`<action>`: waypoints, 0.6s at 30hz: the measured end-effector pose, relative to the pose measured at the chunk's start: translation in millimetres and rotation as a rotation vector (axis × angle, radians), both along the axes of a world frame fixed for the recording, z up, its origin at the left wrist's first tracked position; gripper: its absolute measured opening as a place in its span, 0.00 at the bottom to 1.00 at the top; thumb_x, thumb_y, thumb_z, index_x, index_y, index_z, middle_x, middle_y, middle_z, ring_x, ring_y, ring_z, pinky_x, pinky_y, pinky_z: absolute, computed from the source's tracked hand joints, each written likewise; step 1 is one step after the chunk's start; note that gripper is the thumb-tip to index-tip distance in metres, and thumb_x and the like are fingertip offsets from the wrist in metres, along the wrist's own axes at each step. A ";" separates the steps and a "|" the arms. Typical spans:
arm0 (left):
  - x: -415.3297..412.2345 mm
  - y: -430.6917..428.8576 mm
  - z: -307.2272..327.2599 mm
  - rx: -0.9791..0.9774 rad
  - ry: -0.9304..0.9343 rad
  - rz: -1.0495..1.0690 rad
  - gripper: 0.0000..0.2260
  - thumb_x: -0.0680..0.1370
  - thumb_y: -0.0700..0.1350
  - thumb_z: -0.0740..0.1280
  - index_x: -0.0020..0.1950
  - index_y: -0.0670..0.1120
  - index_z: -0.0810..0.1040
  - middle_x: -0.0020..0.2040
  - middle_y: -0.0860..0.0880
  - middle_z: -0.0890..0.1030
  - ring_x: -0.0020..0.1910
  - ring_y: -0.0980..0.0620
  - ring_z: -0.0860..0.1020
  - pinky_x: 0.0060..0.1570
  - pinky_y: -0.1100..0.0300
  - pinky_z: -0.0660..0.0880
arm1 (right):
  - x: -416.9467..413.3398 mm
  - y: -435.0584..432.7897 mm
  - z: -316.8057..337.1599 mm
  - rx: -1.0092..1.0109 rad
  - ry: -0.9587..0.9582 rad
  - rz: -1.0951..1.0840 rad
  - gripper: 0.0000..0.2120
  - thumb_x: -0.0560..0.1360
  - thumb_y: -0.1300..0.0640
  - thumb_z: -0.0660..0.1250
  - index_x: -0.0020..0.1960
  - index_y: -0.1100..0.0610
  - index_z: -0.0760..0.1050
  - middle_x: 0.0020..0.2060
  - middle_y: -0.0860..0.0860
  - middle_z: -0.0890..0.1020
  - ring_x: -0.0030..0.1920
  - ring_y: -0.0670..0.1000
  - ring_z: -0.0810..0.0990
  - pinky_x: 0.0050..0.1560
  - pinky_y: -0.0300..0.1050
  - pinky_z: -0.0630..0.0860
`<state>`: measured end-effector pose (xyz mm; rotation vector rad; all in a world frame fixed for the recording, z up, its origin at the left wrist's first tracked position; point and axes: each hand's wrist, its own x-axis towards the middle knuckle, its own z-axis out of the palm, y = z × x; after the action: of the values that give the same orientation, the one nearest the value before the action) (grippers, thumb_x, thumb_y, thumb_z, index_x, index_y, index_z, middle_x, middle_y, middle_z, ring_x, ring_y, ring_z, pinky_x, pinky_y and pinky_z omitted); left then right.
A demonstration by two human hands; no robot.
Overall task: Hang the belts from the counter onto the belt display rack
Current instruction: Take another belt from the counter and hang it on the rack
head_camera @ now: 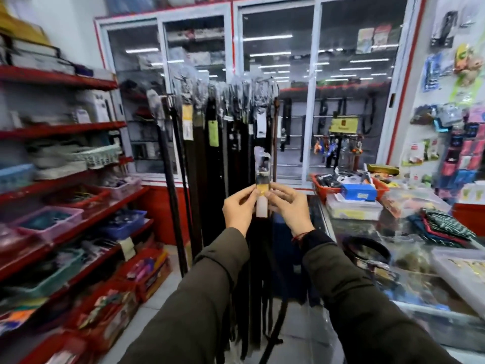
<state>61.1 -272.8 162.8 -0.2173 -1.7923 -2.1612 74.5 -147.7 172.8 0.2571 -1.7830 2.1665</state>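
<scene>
I hold one dark belt (262,248) up in front of me by its buckle end, which carries a clear plastic hanger and a white tag. My left hand (240,208) pinches the buckle from the left and my right hand (288,208) pinches it from the right. The strap hangs straight down between my forearms. Just behind it stands the belt display rack (223,90), crowded with several dark belts with paper tags. On the glass counter (420,306) at the right lies a coiled dark belt (367,252).
Red shelves (65,127) with baskets and boxes line the left side. Glass-door cabinets (309,101) stand behind the rack. The counter holds a red tray (325,189), plastic boxes and folded cloth. Packaged goods hang on the right wall. Tiled floor shows below.
</scene>
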 end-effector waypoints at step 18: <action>-28.5 -151.1 184.6 -0.012 0.314 0.263 0.12 0.76 0.41 0.75 0.56 0.35 0.85 0.48 0.37 0.86 0.38 0.51 0.86 0.36 0.62 0.84 | -40.1 -148.9 184.7 -0.098 0.168 0.258 0.18 0.77 0.71 0.66 0.66 0.71 0.74 0.61 0.70 0.79 0.57 0.62 0.82 0.46 0.42 0.83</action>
<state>32.6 -423.9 347.4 -0.2880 -1.5612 -1.8206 34.4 -296.6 357.5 0.6572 -1.6213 2.3184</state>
